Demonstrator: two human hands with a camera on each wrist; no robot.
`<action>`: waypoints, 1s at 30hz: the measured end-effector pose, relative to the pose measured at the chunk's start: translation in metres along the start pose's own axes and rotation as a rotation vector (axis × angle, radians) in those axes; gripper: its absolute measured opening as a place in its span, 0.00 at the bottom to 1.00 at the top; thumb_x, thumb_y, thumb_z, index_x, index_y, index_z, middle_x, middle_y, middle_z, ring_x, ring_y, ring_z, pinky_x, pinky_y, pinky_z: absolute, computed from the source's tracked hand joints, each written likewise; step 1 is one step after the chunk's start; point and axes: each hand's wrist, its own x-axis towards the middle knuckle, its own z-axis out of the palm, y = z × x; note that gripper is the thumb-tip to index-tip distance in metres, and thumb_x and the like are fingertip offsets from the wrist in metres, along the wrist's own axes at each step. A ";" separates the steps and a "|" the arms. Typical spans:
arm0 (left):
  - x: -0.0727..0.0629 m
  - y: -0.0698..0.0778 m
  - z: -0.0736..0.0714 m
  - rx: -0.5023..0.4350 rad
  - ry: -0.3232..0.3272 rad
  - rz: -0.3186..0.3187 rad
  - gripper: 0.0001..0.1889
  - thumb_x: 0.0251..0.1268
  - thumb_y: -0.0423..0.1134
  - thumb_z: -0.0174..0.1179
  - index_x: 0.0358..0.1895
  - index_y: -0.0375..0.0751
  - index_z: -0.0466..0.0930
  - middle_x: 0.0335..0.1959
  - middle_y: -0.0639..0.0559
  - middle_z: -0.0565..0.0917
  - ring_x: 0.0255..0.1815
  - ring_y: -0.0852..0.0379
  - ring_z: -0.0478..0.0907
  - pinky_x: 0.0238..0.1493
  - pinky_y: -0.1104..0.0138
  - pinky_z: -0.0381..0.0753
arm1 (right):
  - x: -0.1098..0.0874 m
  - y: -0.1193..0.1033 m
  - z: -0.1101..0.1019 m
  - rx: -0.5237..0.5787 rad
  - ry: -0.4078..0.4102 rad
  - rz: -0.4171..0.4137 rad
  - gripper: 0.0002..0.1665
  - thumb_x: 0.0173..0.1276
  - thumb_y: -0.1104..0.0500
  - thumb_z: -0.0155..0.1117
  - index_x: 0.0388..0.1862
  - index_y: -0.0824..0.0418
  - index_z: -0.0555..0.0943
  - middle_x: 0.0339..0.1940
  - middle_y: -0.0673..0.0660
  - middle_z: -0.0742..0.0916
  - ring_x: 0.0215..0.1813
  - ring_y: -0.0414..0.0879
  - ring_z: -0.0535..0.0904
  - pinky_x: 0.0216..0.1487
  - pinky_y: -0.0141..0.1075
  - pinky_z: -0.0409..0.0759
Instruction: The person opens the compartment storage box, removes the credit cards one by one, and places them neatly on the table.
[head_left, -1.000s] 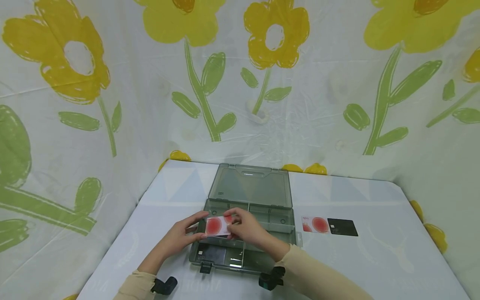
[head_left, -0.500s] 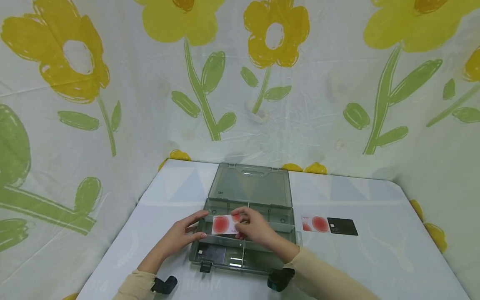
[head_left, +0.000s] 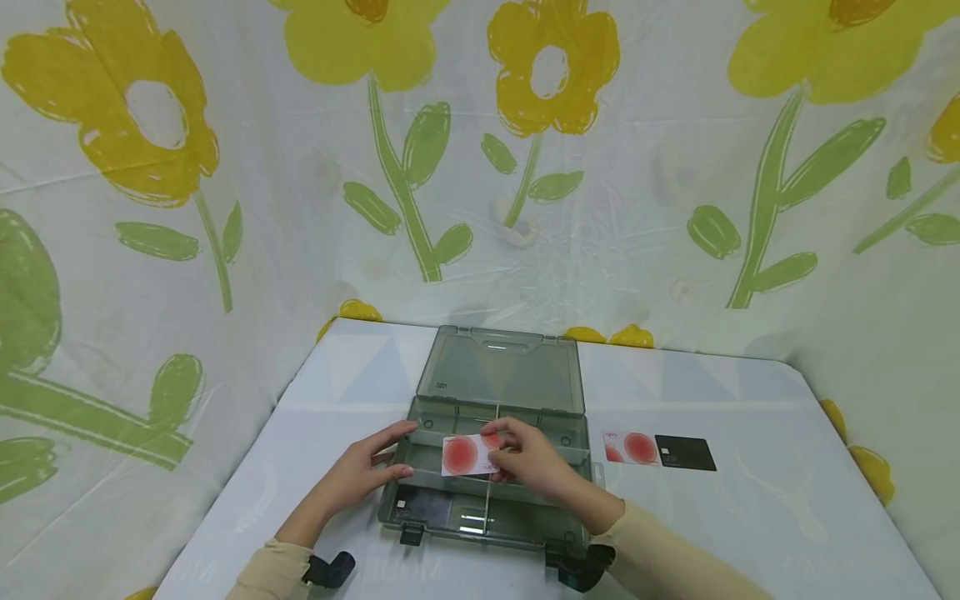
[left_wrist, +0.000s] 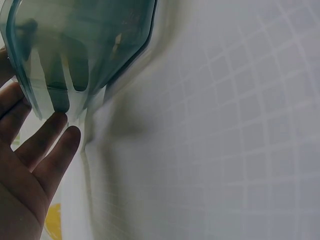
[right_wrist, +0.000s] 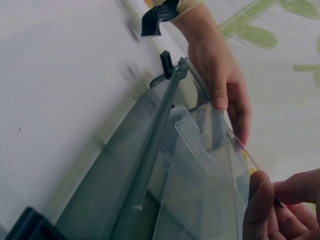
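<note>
My right hand (head_left: 534, 458) pinches a white card with red circles (head_left: 460, 456) by its right end, above the middle compartments of a grey see-through divided box (head_left: 517, 521). From the right wrist view the card (right_wrist: 248, 156) appears edge-on as a thin line by the fingertips. At the box's left side lies my left hand (head_left: 365, 462), thumb and fingers spread and touching the wall. Nearly straight fingers (left_wrist: 62, 150) meet the box (left_wrist: 85, 35) in the left wrist view. A black VIP card (head_left: 423, 505) lies in the front left compartment.
The box's lid (head_left: 502, 367) stands swung back behind it. On the white table (head_left: 780, 517), right of the box, another red and white card (head_left: 639, 448) lies beside a black VIP card (head_left: 686, 453). A flower-printed curtain (head_left: 622, 250) surrounds the table.
My right hand has carried the pinched card to the right, away from my left hand and over the box's middle. The left hand stays at the box's left side.
</note>
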 end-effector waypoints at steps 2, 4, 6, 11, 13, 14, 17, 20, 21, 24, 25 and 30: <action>0.000 0.000 0.000 -0.001 -0.002 0.001 0.38 0.64 0.47 0.71 0.75 0.40 0.68 0.76 0.41 0.67 0.76 0.38 0.64 0.69 0.51 0.75 | -0.003 0.000 -0.003 -0.008 0.002 0.000 0.20 0.73 0.68 0.62 0.62 0.63 0.77 0.38 0.59 0.85 0.31 0.47 0.84 0.38 0.43 0.91; 0.000 0.000 0.000 -0.004 -0.006 0.002 0.38 0.64 0.47 0.70 0.75 0.40 0.68 0.76 0.40 0.67 0.76 0.37 0.64 0.69 0.51 0.75 | -0.007 -0.001 -0.006 -0.021 0.009 0.000 0.20 0.73 0.67 0.62 0.63 0.63 0.77 0.37 0.59 0.85 0.31 0.48 0.84 0.37 0.40 0.90; 0.000 0.000 -0.001 -0.006 -0.008 0.004 0.38 0.64 0.47 0.70 0.75 0.39 0.68 0.76 0.39 0.67 0.76 0.37 0.63 0.69 0.51 0.75 | -0.010 -0.001 -0.010 -0.024 0.017 0.004 0.20 0.73 0.67 0.63 0.63 0.62 0.77 0.37 0.59 0.85 0.31 0.48 0.84 0.36 0.38 0.90; -0.001 -0.001 -0.001 -0.009 -0.007 0.008 0.38 0.64 0.47 0.70 0.75 0.40 0.68 0.77 0.38 0.66 0.76 0.37 0.63 0.69 0.51 0.75 | -0.019 0.001 -0.019 -0.036 0.034 0.011 0.20 0.73 0.66 0.63 0.62 0.62 0.77 0.37 0.58 0.85 0.32 0.49 0.85 0.36 0.38 0.90; -0.001 -0.001 -0.001 -0.010 -0.007 0.006 0.38 0.65 0.47 0.70 0.75 0.41 0.68 0.77 0.39 0.66 0.76 0.38 0.63 0.70 0.51 0.75 | -0.023 0.001 -0.023 -0.042 0.038 0.013 0.20 0.73 0.66 0.63 0.62 0.61 0.77 0.37 0.58 0.85 0.32 0.49 0.85 0.37 0.39 0.90; -0.001 -0.001 -0.001 -0.008 -0.008 0.007 0.37 0.65 0.47 0.70 0.75 0.42 0.68 0.77 0.39 0.66 0.76 0.38 0.63 0.70 0.51 0.75 | -0.024 0.002 -0.025 -0.046 0.040 0.013 0.20 0.73 0.65 0.63 0.63 0.62 0.77 0.37 0.58 0.85 0.32 0.49 0.85 0.37 0.39 0.90; -0.001 -0.001 0.000 -0.007 -0.009 0.008 0.37 0.65 0.47 0.70 0.76 0.43 0.67 0.77 0.39 0.66 0.76 0.38 0.63 0.70 0.52 0.75 | -0.031 0.001 -0.032 -0.044 0.044 0.014 0.20 0.74 0.65 0.62 0.63 0.63 0.76 0.37 0.59 0.85 0.32 0.49 0.84 0.37 0.39 0.90; -0.001 -0.001 0.000 -0.006 -0.009 0.008 0.37 0.65 0.46 0.70 0.76 0.44 0.68 0.77 0.40 0.66 0.76 0.38 0.63 0.70 0.52 0.75 | -0.037 0.000 -0.039 -0.041 0.056 0.014 0.21 0.74 0.65 0.62 0.64 0.64 0.75 0.37 0.59 0.85 0.33 0.50 0.84 0.37 0.39 0.90; -0.001 -0.002 0.000 -0.007 -0.009 0.005 0.37 0.65 0.47 0.70 0.76 0.44 0.68 0.77 0.40 0.66 0.76 0.38 0.63 0.70 0.52 0.75 | -0.039 -0.001 -0.041 -0.043 0.061 0.017 0.21 0.74 0.65 0.62 0.64 0.64 0.75 0.37 0.59 0.85 0.32 0.50 0.84 0.37 0.38 0.90; -0.001 -0.002 0.000 -0.007 -0.008 0.002 0.37 0.65 0.47 0.70 0.76 0.44 0.68 0.77 0.40 0.65 0.76 0.38 0.63 0.70 0.52 0.75 | -0.044 0.000 -0.048 -0.046 0.076 0.030 0.21 0.74 0.65 0.63 0.64 0.64 0.75 0.37 0.59 0.85 0.33 0.51 0.84 0.37 0.38 0.90; -0.001 -0.002 0.000 -0.007 -0.007 0.000 0.37 0.65 0.47 0.70 0.76 0.44 0.68 0.77 0.40 0.65 0.76 0.38 0.63 0.70 0.52 0.75 | -0.045 0.001 -0.050 -0.049 0.082 0.037 0.21 0.74 0.65 0.63 0.64 0.64 0.76 0.37 0.59 0.85 0.33 0.51 0.84 0.38 0.38 0.90; -0.001 -0.002 0.001 -0.003 -0.007 -0.007 0.37 0.65 0.47 0.70 0.76 0.44 0.68 0.77 0.40 0.65 0.76 0.37 0.63 0.70 0.52 0.75 | -0.054 0.003 -0.060 -0.059 0.111 0.063 0.21 0.74 0.64 0.64 0.64 0.62 0.76 0.39 0.59 0.84 0.33 0.50 0.81 0.40 0.39 0.91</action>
